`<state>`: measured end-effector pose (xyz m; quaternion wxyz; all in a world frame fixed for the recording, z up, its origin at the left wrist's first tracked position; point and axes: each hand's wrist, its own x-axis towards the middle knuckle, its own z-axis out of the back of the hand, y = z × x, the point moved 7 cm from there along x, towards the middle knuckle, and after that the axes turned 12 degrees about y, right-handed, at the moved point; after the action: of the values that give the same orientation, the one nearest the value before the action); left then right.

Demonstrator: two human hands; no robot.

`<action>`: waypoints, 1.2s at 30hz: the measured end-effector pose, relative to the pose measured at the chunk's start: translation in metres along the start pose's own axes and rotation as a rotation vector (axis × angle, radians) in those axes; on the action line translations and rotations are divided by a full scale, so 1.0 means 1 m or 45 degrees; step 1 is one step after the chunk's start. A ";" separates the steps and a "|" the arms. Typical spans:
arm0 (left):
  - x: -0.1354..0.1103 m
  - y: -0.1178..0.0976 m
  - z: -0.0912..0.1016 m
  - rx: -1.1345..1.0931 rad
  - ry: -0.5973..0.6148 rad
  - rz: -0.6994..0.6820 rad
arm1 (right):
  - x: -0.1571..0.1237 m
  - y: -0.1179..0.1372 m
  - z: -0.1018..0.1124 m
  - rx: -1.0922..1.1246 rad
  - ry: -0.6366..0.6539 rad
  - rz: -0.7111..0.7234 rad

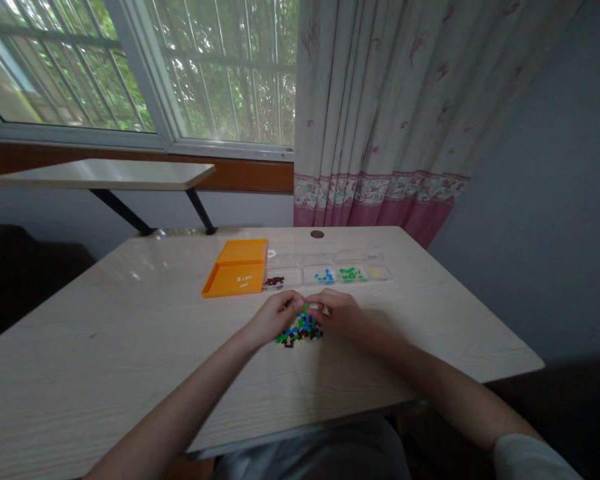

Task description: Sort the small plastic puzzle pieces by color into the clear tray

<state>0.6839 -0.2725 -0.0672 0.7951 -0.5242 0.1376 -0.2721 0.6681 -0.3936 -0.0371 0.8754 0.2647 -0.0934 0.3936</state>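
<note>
A loose pile of small mixed pieces (300, 330) in blue, green, dark brown and pale yellow lies on the table. Over its far side, my left hand (275, 315) and my right hand (341, 313) meet almost fingertip to fingertip. Both are closed in a pinch; a bit of green and yellow shows between them, too small to make out as held or lying behind. Just beyond the hands stands a clear compartment tray (303, 283). Its front row holds dark brown pieces (274, 281), blue pieces (325, 276), green pieces (351, 274) and a few yellow pieces (377, 272).
An orange two-part tray (233, 290) with a few white pieces (243, 281) stands left of the clear tray. A raised shelf (105, 175) on black legs is at the table's back left. A round cable hole (317, 234) lies near the back edge, before the curtain (370, 133).
</note>
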 end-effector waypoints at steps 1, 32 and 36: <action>0.000 0.000 -0.001 -0.052 0.000 0.003 | 0.000 0.000 0.000 0.012 -0.007 -0.013; 0.001 -0.002 0.007 -0.027 -0.067 0.015 | -0.001 -0.001 0.008 0.048 -0.163 0.086; -0.007 -0.015 0.017 0.642 -0.074 0.003 | -0.002 -0.011 0.028 -0.035 -0.320 0.056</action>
<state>0.6822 -0.2599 -0.0474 0.9046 -0.3169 0.0431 -0.2817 0.6758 -0.4156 -0.0188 0.8515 0.2977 -0.2136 0.3750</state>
